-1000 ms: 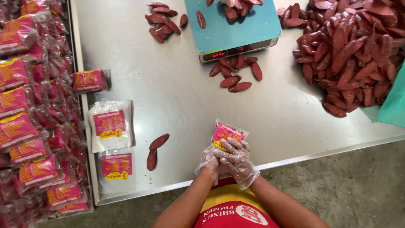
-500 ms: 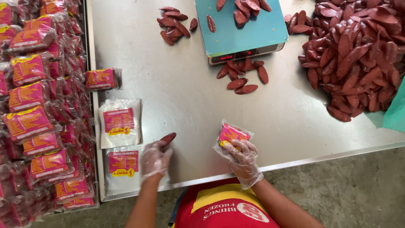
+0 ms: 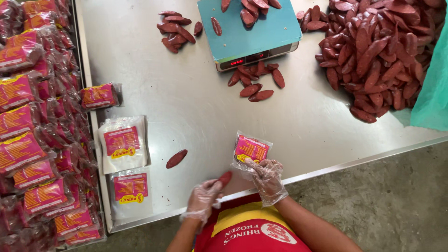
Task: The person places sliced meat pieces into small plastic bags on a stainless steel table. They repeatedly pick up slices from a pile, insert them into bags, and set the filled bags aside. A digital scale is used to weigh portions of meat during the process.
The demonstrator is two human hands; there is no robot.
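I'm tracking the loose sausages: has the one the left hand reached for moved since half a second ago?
Yes. The sausage has left its neighbour and been carried right, in the left hand, towards the pouch.

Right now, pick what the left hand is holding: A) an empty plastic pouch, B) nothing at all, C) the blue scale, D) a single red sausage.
D: the gloved left hand grips one red sausage near the table edge, while the right hand holds the labelled plastic pouch.
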